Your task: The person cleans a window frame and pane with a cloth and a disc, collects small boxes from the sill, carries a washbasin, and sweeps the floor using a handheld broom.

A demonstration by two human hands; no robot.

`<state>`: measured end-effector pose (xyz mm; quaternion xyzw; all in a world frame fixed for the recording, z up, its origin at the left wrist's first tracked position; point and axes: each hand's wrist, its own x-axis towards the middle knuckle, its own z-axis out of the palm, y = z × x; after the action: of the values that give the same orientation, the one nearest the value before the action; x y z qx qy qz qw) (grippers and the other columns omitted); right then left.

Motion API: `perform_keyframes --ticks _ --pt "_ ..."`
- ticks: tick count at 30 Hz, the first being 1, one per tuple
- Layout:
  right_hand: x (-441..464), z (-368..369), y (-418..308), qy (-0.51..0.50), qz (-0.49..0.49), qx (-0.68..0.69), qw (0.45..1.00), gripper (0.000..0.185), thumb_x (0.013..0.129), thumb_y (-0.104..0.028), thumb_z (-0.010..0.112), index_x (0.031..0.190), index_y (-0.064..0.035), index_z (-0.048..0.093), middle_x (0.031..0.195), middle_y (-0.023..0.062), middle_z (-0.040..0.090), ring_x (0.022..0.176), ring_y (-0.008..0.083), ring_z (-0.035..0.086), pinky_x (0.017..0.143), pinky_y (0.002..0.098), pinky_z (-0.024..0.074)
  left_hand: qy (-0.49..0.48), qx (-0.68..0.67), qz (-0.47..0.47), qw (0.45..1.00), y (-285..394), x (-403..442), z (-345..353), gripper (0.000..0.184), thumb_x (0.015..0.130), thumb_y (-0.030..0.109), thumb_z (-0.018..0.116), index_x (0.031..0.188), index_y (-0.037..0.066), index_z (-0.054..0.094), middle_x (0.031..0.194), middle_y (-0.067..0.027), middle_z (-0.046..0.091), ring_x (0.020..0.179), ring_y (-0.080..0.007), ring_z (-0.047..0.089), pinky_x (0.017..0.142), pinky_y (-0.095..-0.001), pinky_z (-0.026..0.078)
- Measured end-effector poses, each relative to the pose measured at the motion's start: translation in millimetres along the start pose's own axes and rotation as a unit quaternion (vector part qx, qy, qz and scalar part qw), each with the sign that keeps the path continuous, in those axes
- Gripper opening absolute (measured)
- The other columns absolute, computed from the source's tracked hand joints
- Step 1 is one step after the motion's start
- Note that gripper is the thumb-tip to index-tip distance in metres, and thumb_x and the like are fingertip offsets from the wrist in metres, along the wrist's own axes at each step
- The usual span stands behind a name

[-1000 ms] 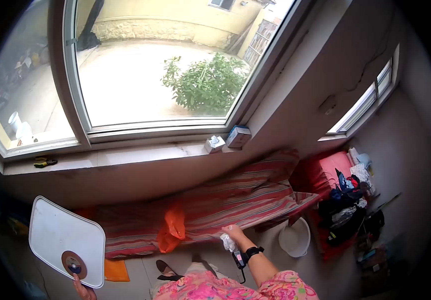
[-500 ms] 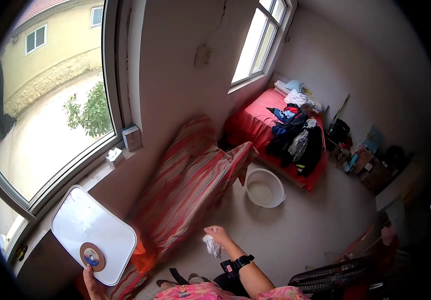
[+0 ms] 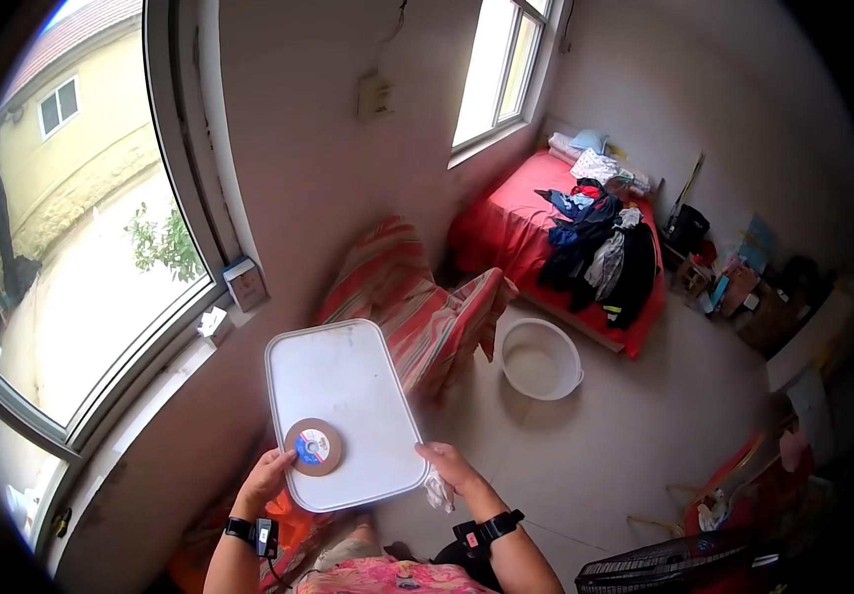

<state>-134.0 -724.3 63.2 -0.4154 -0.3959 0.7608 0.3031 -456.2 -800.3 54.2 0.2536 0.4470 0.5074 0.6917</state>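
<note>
Our right hand [image 3: 454, 469] comes over, gripping tray [image 3: 352, 381] and cloth [image 3: 439, 492] — our left hand [image 3: 265, 478] pinches tray and disc [image 3: 314, 447], so both sides are held.

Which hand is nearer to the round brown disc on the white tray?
Left. The left hand has its thumb at the rim of the disc; the right hand is at the opposite edge of the white tray, farther off.
</note>
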Motion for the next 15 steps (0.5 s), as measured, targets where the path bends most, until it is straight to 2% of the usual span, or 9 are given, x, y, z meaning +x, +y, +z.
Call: perform_keyframes --ticks 2,4,8,10,13,15 --pt "6 -3 -14 0.001 -0.011 -0.099 0.995 0.029 0.085 -0.023 0.054 0.100 0.0019 0.056 0.086 0.0025 0.059 0.076 0.0082 0.054 0.069 0.0213 0.0432 -0.017 0.015 -0.022 1.000 11 25 1 0.026 0.088 0.019 0.049 0.100 -0.003 0.056 0.094 -0.0074 0.061 0.082 -0.0130 0.057 0.078 -0.0276 0.045" --pt "17 -11 -13 0.009 -0.027 -0.136 0.990 0.025 0.084 -0.018 0.054 0.099 0.0019 0.056 0.086 0.0022 0.059 0.076 0.0075 0.053 0.068 0.0214 0.0429 -0.026 0.029 -0.029 0.999 19 52 -5 0.027 0.087 0.020 0.050 0.101 -0.004 0.056 0.095 -0.0076 0.061 0.084 -0.0132 0.057 0.079 -0.0278 0.046" --pt "47 -22 -6 0.005 -0.009 -0.117 0.993 0.023 0.084 -0.016 0.055 0.099 0.0007 0.057 0.085 0.0026 0.060 0.075 0.0080 0.054 0.067 0.0222 0.0443 -0.070 0.042 -0.059 0.995 36 101 -14 0.028 0.088 0.020 0.050 0.102 -0.003 0.055 0.095 -0.0079 0.060 0.085 -0.0142 0.057 0.081 -0.0290 0.045" --pt "64 -27 -3 0.039 0.018 -0.074 0.996 0.021 0.084 -0.017 0.055 0.097 -0.0001 0.057 0.085 0.0033 0.060 0.073 0.0085 0.055 0.065 0.0229 0.0453 -0.095 0.042 -0.072 0.992 57 120 -5 0.028 0.088 0.021 0.048 0.102 -0.003 0.055 0.094 -0.0076 0.060 0.085 -0.0147 0.057 0.082 -0.0291 0.045" --pt "90 -28 -3 0.059 0.057 -0.032 0.996 0.019 0.084 -0.018 0.056 0.093 -0.0019 0.055 0.078 0.0036 0.059 0.068 0.0109 0.057 0.061 0.0254 0.0467 -0.091 0.018 -0.039 0.995 101 125 25 0.032 0.089 0.020 0.048 0.110 -0.004 0.049 0.101 -0.0089 0.057 0.089 -0.0152 0.055 0.081 -0.0297 0.045" --pt "108 -29 -2 0.082 0.084 -0.003 0.993 0.021 0.083 -0.019 0.057 0.094 -0.0029 0.052 0.078 0.0050 0.058 0.069 0.0143 0.058 0.060 0.0289 0.0481 -0.065 0.007 0.000 0.998 107 134 21 0.039 0.090 0.022 0.046 0.118 -0.003 0.041 0.105 -0.0095 0.054 0.089 -0.0148 0.054 0.077 -0.0291 0.046"
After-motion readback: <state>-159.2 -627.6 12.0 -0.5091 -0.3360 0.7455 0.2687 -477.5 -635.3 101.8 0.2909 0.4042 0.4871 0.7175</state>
